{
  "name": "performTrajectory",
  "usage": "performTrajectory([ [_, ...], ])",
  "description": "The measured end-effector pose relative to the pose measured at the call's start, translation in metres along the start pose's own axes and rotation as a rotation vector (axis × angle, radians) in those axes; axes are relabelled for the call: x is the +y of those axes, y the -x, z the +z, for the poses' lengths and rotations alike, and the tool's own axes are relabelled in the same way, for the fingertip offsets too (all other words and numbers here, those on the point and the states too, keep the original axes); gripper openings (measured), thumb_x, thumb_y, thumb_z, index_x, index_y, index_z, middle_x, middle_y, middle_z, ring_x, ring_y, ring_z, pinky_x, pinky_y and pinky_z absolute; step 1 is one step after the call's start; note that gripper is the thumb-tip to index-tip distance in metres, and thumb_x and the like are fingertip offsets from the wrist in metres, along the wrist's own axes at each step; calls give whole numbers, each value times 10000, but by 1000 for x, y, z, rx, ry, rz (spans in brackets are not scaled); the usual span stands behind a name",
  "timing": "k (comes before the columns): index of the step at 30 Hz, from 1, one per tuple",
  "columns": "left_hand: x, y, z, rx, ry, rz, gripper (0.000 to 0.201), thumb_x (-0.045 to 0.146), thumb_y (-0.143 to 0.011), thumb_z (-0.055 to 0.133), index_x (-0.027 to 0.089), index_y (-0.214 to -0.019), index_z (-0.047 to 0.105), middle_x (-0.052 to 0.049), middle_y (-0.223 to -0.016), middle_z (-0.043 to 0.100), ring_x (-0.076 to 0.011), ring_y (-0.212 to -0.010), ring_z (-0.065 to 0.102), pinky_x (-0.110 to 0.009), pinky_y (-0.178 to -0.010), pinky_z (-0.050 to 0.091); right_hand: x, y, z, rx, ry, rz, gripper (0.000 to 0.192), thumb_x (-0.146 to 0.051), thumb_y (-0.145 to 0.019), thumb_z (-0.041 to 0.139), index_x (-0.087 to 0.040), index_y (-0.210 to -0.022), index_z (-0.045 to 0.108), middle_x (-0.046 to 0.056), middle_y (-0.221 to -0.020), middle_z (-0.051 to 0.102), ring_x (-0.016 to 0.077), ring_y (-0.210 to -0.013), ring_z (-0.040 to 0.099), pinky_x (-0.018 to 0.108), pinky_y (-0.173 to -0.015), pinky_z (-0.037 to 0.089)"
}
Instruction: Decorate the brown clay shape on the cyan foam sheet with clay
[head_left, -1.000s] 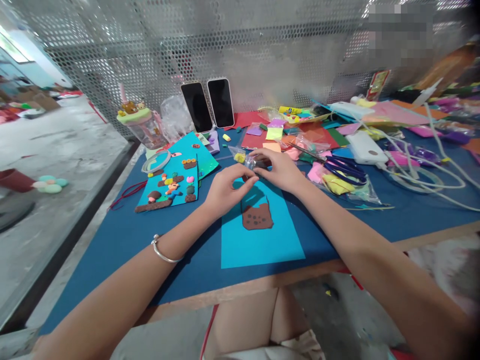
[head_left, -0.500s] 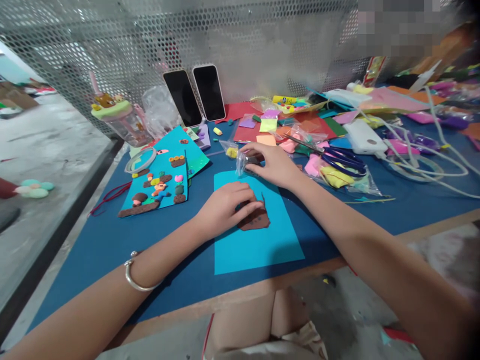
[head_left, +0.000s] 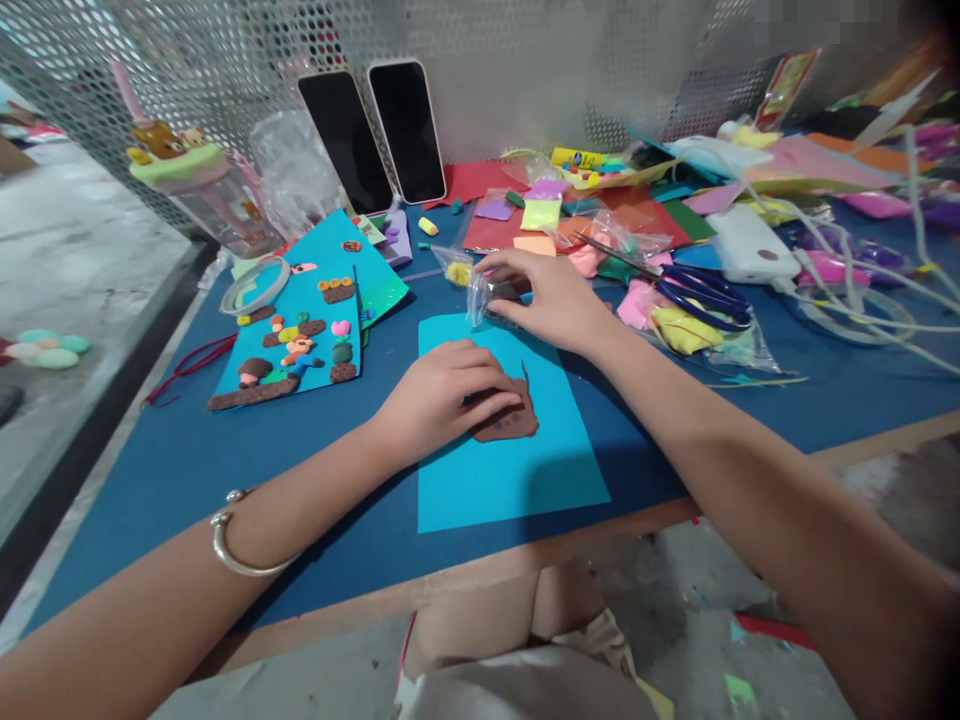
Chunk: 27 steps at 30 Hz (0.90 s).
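Observation:
A light-blue sheet of paper [head_left: 480, 495] lies on the dark-blue table top, with a flat brown clay piece [head_left: 519, 424] on it that bears small dark spots. My left hand [head_left: 448, 395] rests over the sheet, fingers loosely stretched, their tips over the brown piece and hiding its upper left part. At the sheet's far edge, my right hand [head_left: 553, 300] curls thumb and fingers round a small clear plastic bag [head_left: 477, 298] with something dark in it. Just left of that bag is a yellow lump [head_left: 458, 272] in clear wrapping.
At left lies a blue card [head_left: 322, 300] with clay figures, a tape roll [head_left: 255, 287] on its edge. Two phones [head_left: 409, 130] lean on the mesh panel beside a lidded cup [head_left: 202, 190]. Scissors [head_left: 701, 295], clay packets, a white device [head_left: 752, 243] and cables crowd the right.
The camera view has shifted, so the table's things appear higher in the picture. Both hands stay nearly where they were, the right still at the plastic bag, the left over the brown piece.

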<state>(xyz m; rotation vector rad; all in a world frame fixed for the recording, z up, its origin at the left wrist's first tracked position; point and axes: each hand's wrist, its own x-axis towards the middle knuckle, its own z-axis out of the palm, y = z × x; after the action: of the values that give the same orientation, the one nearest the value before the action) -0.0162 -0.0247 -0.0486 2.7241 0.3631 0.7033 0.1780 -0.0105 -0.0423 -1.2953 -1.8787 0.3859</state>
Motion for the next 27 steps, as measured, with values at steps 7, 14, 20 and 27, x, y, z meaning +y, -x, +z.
performTrajectory([
  [7, 1, 3, 1, -14, -88, 36, 192, 312, -937, 536, 211, -947, 698, -41, -897, 682, -161, -825, 618, -283, -734, 453, -1, 0, 0, -6, -2, -5, 392, -44, -737, 629, -214, -1089, 633, 36, -1057, 703, 215, -1003, 658, 368, -901, 532],
  [14, 1, 7, 2, -19, -177, 109, 228, 314, -948, 511, 195, -996, 699, -47, -900, 692, -169, -784, 610, -294, -671, 424, 2, -1, 1, -15, -2, 5, 384, -83, -762, 643, -257, -1103, 627, 14, -1057, 692, 221, -1030, 647, 402, -925, 529],
  [20, 9, 12, -8, -32, -109, 20, 273, 231, -940, 474, 206, -1146, 650, -65, -972, 680, -173, -843, 608, -314, -735, 456, 4, -1, 1, -17, 11, -12, 363, -126, -774, 655, -274, -1104, 626, 15, -1069, 693, 224, -1037, 644, 392, -925, 536],
  [27, 11, 16, -10, -79, -214, 65, 266, 201, -900, 471, 228, -1071, 673, -56, -1003, 682, -174, -828, 599, -321, -705, 439, 1, -1, 1, -45, 35, -5, 351, -147, -767, 668, -265, -1095, 632, 13, -1079, 692, 234, -1026, 645, 417, -925, 532],
])
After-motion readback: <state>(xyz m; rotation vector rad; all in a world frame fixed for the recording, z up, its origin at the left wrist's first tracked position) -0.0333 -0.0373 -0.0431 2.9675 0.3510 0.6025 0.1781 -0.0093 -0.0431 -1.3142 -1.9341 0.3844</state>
